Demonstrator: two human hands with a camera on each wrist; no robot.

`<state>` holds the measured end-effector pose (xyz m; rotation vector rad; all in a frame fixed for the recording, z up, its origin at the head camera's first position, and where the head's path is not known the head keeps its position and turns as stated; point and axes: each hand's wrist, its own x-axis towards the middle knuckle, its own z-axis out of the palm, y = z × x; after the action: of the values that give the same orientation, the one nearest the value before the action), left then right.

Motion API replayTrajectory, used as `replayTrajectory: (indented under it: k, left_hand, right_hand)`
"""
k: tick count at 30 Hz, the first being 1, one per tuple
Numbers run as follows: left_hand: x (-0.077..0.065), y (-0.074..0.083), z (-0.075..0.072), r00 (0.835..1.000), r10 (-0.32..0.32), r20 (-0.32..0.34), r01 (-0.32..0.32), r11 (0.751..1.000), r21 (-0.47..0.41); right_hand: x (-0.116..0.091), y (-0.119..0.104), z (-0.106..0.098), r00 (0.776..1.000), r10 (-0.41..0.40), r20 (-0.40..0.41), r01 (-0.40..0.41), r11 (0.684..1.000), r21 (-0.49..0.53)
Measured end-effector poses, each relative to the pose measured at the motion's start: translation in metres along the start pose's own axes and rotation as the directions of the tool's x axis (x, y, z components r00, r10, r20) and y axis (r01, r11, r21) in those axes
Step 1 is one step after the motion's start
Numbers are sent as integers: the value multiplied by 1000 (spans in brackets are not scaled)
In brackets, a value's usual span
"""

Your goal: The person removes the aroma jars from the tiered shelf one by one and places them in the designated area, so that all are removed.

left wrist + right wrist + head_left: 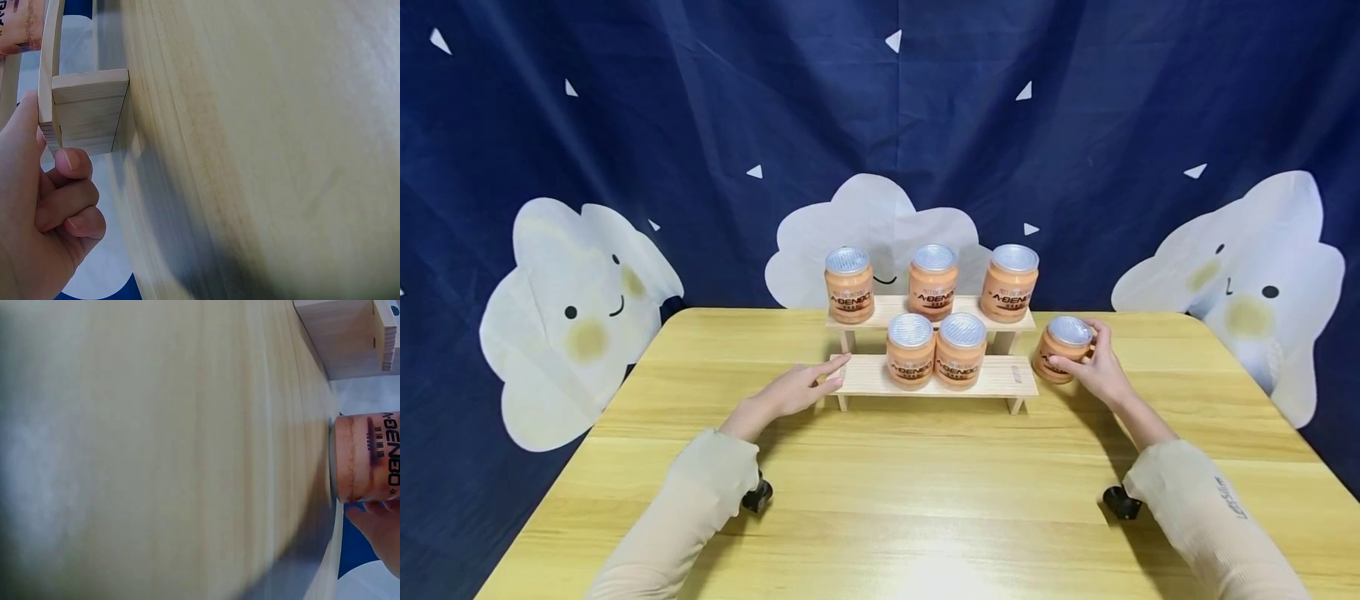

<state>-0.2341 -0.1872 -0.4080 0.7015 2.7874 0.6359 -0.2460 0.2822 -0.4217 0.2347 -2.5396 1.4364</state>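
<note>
A two-tier wooden stand [865, 375] stands on the table. My left hand [793, 390] pinches the left end of its lower board [49, 94], with fingertips above and below the edge. To the right of the stand, my right hand [1105, 371] grips an orange can [1054, 367] with a silver lid, thumb in front and fingers round its far right side. The can is upright; whether its base touches the table cannot be told. Two like cans [910, 362] stand side by side on the lower board, and three more [932, 287] are spaced along the upper one.
The pale wooden table [880, 483] extends in front of the stand and to both sides. Behind its far edge hangs a dark blue curtain [715, 125] printed with white clouds and small triangles. A black wrist device [758, 493] sits under each sleeve.
</note>
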Motion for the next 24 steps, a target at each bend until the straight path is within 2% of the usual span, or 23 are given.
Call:
replayTrajectory:
  k: [6, 12, 18, 24]
  left_hand:
    - [0, -1, 1, 1000, 16, 0, -16, 1000, -6]
    - [0, -1, 1, 1000, 20, -6, -20, 1000, -13]
    - [0, 0, 1, 1000, 13, -1, -14, 1000, -19]
    - [-1, 0, 1, 1000, 17, -7, -17, 1000, -26]
  right_hand:
    - [-5, -4, -7, 999, -36, -8, 36, 999, 29]
    - [-11, -18, -10, 997, -76, -20, 77, 996, 39]
    - [-22, -31, -12, 999, -49, -12, 49, 999, 22]
    - [-32, -34, -12, 1000, -9, -14, 9, 1000, 9]
